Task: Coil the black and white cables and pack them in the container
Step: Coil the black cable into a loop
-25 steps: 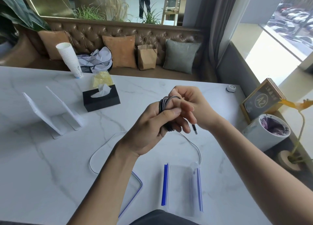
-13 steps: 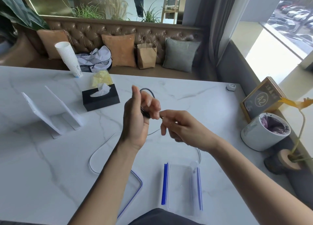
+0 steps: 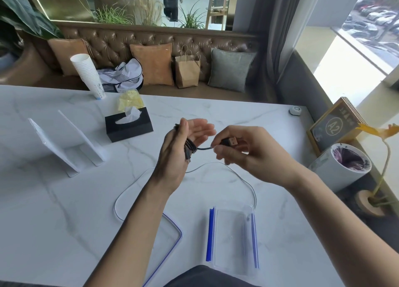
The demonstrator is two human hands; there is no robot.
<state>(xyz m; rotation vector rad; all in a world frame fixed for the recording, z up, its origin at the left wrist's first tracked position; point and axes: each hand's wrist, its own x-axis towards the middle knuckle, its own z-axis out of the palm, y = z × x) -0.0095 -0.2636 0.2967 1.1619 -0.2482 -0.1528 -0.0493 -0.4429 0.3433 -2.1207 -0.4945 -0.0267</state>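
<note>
Left hand: raised above the middle of the bench, fingers extended and spread, palm turned toward the right; coils of the black cable are wrapped around the palm.
Right hand: fingers closed in a pinch on the USB plug at the free end of the black cable, just beside the left hand.
Black cable: a short taut length runs from the coils to the pinched plug; a second small connector hangs below the coils.
White cable: lies uncoiled on the bench in 1 wide arch beneath both hands.
Container: clear, with blue side clips, near the front edge of the bench; one end of the white cable reaches its far right corner.
Lid: clear, blue-rimmed, left of the container, partly hidden by the left forearm.
Tissue box: black, toward the far edge.
</note>
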